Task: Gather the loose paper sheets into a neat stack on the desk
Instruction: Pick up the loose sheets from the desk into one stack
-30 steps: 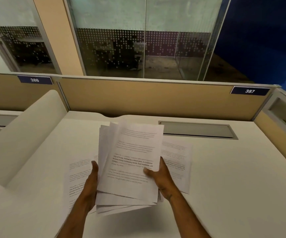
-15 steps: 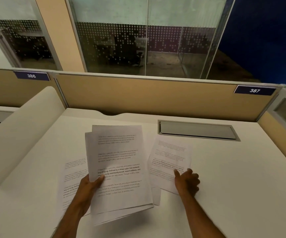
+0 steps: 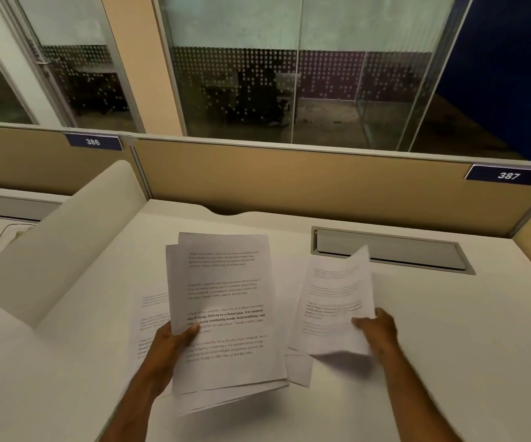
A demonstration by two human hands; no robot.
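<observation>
The person stands over a white surface (image 3: 449, 330) with both bare forearms reaching in from below. The left hand (image 3: 170, 344) is closed on a bundle of printed sheets (image 3: 226, 314), thumb pressed on the top page near its left edge and fingers hidden underneath. The bundle is held above the surface, tilted up toward the viewer, its pages fanned unevenly so that several lower corners stick out at the bottom and a second page edge shows at the upper left.

The right hand (image 3: 377, 327) pinches a single sheet (image 3: 334, 301) at its right edge, thumb on top. This sheet is lifted and curling, its far corner raised in front of the grey cable hatch (image 3: 391, 250) set into the surface, and its lower edge is blurred. It is apart from the bundle, to its right.

Two more pages lie flat: one (image 3: 151, 317) to the left, partly covered by the bundle and the left wrist, and another (image 3: 299, 368) showing only a corner between the bundle and the lifted sheet.

A rounded cream divider (image 3: 60, 244) runs along the left side. Behind, a tan partition (image 3: 289, 180) carries plates reading 386 (image 3: 92, 141) and 387 (image 3: 509, 175).
</observation>
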